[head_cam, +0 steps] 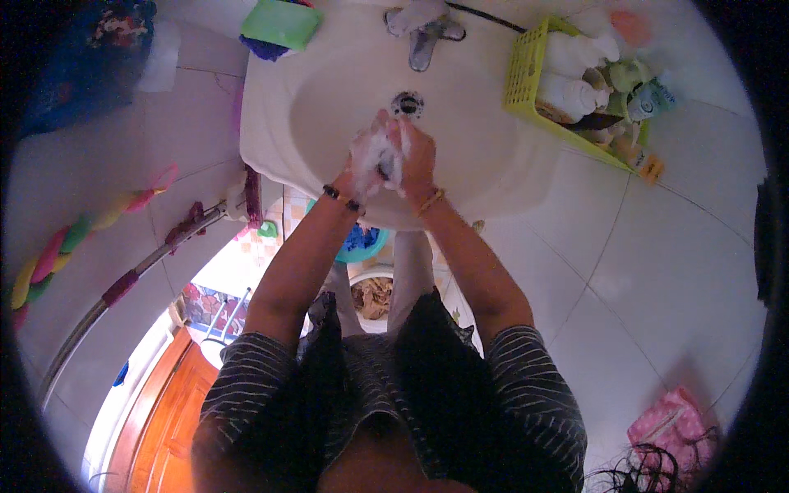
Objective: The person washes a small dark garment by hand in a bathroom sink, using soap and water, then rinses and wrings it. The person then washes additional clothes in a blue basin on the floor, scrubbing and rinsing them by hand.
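White lather coats my left hand [365, 154] and my right hand [420, 154], which press together over the near side of the white washbasin [481, 123]. Their fingertips point at the drain hole [408, 106], just beyond them. Between the palms is a small dark patch; foam and blur hide whether it is an object or a gap. A dark beaded bracelet [343, 198] circles my left wrist, and a thin yellowish one [431, 202] my right. Above the bowl, at its far edge, stands a metal tap [422, 46]; no water stream shows under it.
A yellow-green plastic basket [521, 83] of bottles and tubes stands at the basin's right. On its far left corner lies a green box-like item [280, 24]. A metal rail [148, 262] runs along the left wall. Below are a turquoise basin [376, 251] and a bucket [370, 323].
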Available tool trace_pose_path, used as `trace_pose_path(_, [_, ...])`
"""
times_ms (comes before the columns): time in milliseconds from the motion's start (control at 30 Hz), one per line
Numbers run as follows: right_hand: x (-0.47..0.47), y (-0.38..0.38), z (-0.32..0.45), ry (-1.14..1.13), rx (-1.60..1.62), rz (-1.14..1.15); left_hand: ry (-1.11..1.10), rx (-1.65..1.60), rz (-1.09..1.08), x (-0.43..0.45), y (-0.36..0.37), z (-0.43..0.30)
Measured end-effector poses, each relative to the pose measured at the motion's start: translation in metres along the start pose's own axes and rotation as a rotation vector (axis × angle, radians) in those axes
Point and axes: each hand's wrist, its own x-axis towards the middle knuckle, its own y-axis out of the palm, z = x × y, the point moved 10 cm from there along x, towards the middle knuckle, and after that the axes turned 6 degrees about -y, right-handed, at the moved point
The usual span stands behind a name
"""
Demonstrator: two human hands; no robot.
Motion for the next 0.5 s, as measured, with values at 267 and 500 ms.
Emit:
trace_pose_path(267, [0.088,0.048,-0.001,-0.119,0.173,0.404,-0.229,-0.356,-0.268,-0.027,-0.041,0.012])
trace_pose_path(500, [0.133,0.058,0.012,-0.240,0.737,0.459,-0.285,-0.428,-0.355,-0.048,-0.014,-0.006])
